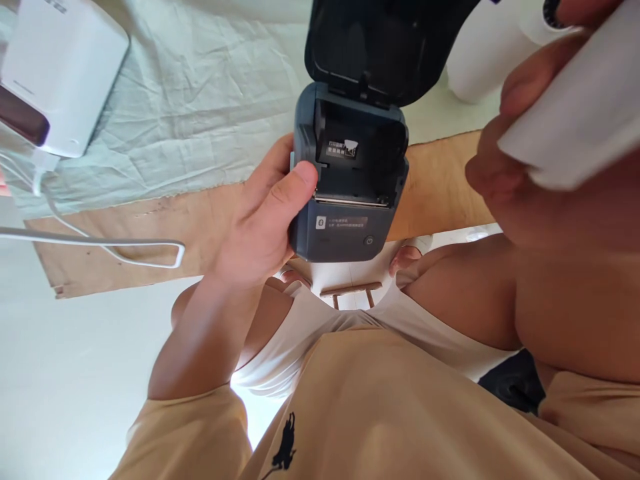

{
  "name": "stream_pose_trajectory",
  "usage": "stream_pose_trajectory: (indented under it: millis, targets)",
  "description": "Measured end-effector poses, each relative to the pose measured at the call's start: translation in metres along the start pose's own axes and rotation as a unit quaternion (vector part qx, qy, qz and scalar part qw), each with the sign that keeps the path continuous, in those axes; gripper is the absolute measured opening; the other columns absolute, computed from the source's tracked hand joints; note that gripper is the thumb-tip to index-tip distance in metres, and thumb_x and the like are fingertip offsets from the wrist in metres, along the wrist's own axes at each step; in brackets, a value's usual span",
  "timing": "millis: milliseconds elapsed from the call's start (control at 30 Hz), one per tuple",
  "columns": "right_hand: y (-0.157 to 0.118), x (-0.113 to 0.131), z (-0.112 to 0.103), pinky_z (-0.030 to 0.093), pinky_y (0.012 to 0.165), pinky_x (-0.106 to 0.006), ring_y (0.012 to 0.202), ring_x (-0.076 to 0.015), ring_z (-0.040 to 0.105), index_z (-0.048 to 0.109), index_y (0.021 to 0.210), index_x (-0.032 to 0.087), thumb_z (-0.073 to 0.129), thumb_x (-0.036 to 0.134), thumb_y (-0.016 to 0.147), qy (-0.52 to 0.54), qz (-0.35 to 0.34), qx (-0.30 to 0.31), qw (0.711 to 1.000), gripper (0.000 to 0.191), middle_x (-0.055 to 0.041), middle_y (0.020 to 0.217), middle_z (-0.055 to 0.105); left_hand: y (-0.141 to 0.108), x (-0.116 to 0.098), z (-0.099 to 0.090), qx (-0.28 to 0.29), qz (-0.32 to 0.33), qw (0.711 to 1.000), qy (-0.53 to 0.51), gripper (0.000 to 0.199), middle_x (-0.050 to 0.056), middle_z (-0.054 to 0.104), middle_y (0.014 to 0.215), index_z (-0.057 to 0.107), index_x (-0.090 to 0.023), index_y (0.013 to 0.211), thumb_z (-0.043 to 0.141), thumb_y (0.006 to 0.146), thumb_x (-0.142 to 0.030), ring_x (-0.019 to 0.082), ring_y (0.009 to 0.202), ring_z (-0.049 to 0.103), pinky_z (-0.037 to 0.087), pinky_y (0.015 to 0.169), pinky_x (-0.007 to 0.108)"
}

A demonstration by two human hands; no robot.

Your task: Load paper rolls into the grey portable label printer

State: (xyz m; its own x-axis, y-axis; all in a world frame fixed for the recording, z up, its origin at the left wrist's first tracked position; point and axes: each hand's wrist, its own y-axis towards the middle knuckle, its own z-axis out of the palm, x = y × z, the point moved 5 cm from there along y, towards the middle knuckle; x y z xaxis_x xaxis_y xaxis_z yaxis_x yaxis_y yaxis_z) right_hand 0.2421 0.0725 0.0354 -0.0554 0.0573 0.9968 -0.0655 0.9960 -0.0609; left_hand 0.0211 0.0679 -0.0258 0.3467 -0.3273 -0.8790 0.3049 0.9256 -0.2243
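My left hand (267, 210) grips a dark blue portable label printer (345, 233) by its left side, thumb on the front edge. The printer's black lid (375, 47) is swung up, so its bay shows, with a small printed sticker inside and no roll visible. At the right, close to the camera, my right hand (503, 157) has its fingers bent around a smooth white object (580, 113). That object is blurred and cut off by the frame edge, so its kind is unclear. It is apart from the printer.
A white power bank-like device (70, 73) with a dark panel lies at the upper left, a white cable (100, 240) plugged into it. A pale wrinkled cloth (200, 100) covers the wooden board (135, 213). Behind my right hand is a white cylinder (480, 53).
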Motion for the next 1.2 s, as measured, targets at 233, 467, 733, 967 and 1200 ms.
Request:
stream_pose_trajectory:
  millis: [233,467,733,967,1200]
  targets:
    - [-0.005,-0.019,0.005,0.044,0.05,-0.026,0.065,-0.0069,0.056,0.064,0.098,0.025,0.081,0.045,0.086,-0.096,-0.169,-0.011,0.981,0.028,0.0045,0.081,0.055,0.002,0.005,0.002,0.043,0.04,0.998,0.002,0.049,0.009,0.073,0.099,0.069,-0.019,0.123,0.06,0.097,-0.06,0.03,0.093,0.079,0.052,0.044,0.025]
    - [-0.01,-0.017,0.003,0.054,0.077,-0.032,0.093,-0.0143,0.064,0.059,0.105,0.025,0.066,0.046,0.093,-0.42,-0.227,-0.021,0.879,0.025,0.0024,0.099,0.064,0.018,-0.003,0.003,-0.048,0.053,0.997,-0.002,0.059,0.006,0.073,0.099,0.062,-0.028,0.137,0.052,0.098,-0.072,0.032,0.105,0.079,0.066,0.074,0.042]
    - [-0.011,-0.02,0.007,0.058,0.08,-0.033,0.089,-0.0129,0.068,0.056,0.114,0.026,0.072,0.024,0.084,-0.455,-0.21,-0.016,0.865,0.035,0.0056,0.108,0.071,0.01,0.003,0.002,-0.031,0.033,0.999,0.017,0.062,0.007,0.074,0.094,0.069,-0.027,0.129,0.059,0.092,-0.076,0.035,0.105,0.078,0.066,0.074,0.044]
    - [-0.009,-0.023,0.007,0.063,0.079,-0.037,0.1,-0.0195,0.074,0.055,0.123,0.03,0.073,0.029,0.083,-0.481,-0.181,0.001,0.858,0.044,0.004,0.11,0.071,0.004,0.006,-0.002,0.044,0.062,0.997,0.0,0.049,0.009,0.073,0.098,0.075,-0.023,0.118,0.057,0.098,-0.064,0.034,0.114,0.075,0.068,0.081,0.045]
    - [-0.009,-0.01,-0.018,0.059,0.084,-0.036,0.104,-0.0171,0.069,0.071,0.121,0.028,0.063,0.051,0.095,-0.33,-0.234,-0.073,0.911,0.036,0.0014,0.115,0.071,0.005,0.005,-0.005,0.05,0.069,0.996,0.028,0.051,0.012,0.073,0.108,0.072,-0.018,0.125,0.059,0.098,-0.059,0.035,0.116,0.075,0.069,0.086,0.048]
